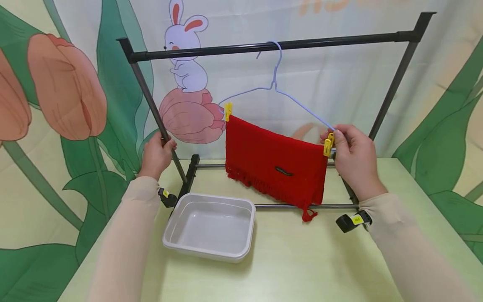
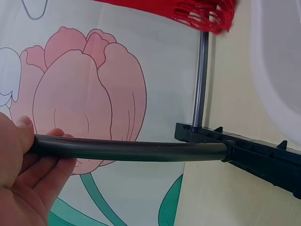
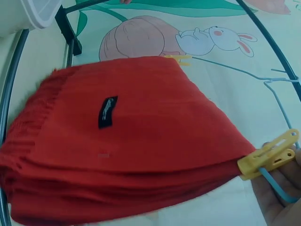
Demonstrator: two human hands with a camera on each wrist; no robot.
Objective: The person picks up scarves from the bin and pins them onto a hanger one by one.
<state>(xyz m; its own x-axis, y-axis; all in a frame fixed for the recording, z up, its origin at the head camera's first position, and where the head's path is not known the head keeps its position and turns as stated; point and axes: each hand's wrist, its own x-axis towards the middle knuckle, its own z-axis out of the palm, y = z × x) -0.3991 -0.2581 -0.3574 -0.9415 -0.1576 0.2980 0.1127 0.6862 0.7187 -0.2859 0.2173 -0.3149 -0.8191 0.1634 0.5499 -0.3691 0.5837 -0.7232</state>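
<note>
A red fringed scarf (image 1: 271, 155) with a dark label hangs folded from a thin blue hanger (image 1: 274, 79), its right side lower than its left. Yellow clothespins fasten its upper corners, one at the left (image 1: 228, 112) and one at the right (image 1: 329, 144). The hanger's hook goes over the top bar of a black rack (image 1: 226, 50). My right hand (image 1: 356, 161) pinches the hanger's right end, thumb right beside the clothespin. With fingers curled round it, my left hand (image 1: 156, 155) grips the rack's left post (image 2: 131, 149).
A light grey plastic basin (image 1: 211, 226) stands on the pale table (image 1: 302, 260) at the front left, close to the rack's left foot (image 1: 188, 176). Low crossbars (image 1: 271, 206) join the rack's feet. Behind hangs a curtain printed with tulips and a rabbit (image 1: 185, 37).
</note>
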